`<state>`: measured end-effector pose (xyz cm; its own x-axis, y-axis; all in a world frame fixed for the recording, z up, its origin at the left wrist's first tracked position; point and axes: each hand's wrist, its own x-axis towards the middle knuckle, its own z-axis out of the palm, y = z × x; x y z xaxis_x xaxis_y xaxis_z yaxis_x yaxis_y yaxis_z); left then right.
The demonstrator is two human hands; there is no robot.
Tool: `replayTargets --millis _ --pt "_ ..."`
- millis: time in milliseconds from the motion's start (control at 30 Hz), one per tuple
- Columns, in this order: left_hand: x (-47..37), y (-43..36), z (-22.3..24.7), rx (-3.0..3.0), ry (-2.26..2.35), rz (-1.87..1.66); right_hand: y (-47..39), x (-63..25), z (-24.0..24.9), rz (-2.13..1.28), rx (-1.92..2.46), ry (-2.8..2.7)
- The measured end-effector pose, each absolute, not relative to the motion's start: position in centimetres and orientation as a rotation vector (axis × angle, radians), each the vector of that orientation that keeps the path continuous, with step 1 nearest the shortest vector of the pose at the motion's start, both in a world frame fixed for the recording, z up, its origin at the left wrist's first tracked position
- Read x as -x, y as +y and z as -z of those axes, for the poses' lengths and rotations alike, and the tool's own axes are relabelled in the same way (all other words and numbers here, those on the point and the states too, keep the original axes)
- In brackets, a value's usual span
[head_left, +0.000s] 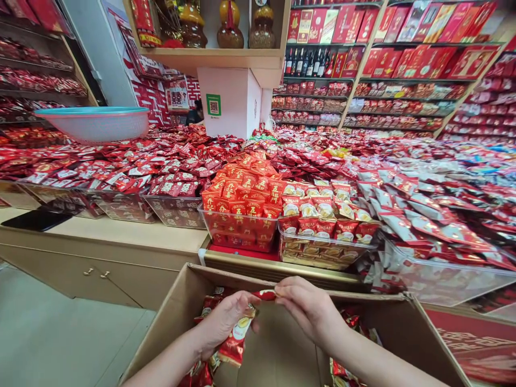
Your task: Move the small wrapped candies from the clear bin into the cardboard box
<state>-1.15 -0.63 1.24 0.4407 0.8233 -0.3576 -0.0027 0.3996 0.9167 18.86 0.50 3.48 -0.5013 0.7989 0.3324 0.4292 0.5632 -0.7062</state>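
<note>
Two hands, left (pixel 226 323) and right (pixel 309 309), pinch a red packet (pixel 265 294) over the carton's (pixel 284 346) bare middle, near its far rim (pixel 234 277).

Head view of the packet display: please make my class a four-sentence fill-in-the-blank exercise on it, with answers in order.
1. The left hand and right hand, both at a small red packet, are over an open box made of ____.
2. The fruit named in capitals on the packets in the bin beyond the right hand is ____.
3. The green-framed sign on the pillar carries a ____ code.
4. The basin stands on the picture's ____ side.
Missing words: cardboard; durian; QR; left.
</note>
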Motion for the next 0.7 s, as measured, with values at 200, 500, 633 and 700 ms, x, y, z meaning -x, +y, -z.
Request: replayTargets --millis 200,500,633,700 --pt "0.5 -0.9 -1.2 -0.907 0.96 -0.826 -0.4 -18.6 -3.5 -0.765 0.757 -2.302" --pt "0.2 -1.2 -2.3 -1.386 0.988 -0.8 -0.4 -17.0 -1.7 -1.504 1.072 -1.621" --pt "1.0 -1.0 -1.2 -1.371 1.078 -0.797 -0.6 -16.7 -2.4 -1.549 1.05 -1.539" --pt "1.5 -0.5 -0.2 -1.249 1.007 -0.879 -0.1 -17.0 -4.6 -1.505 0.975 -1.603"
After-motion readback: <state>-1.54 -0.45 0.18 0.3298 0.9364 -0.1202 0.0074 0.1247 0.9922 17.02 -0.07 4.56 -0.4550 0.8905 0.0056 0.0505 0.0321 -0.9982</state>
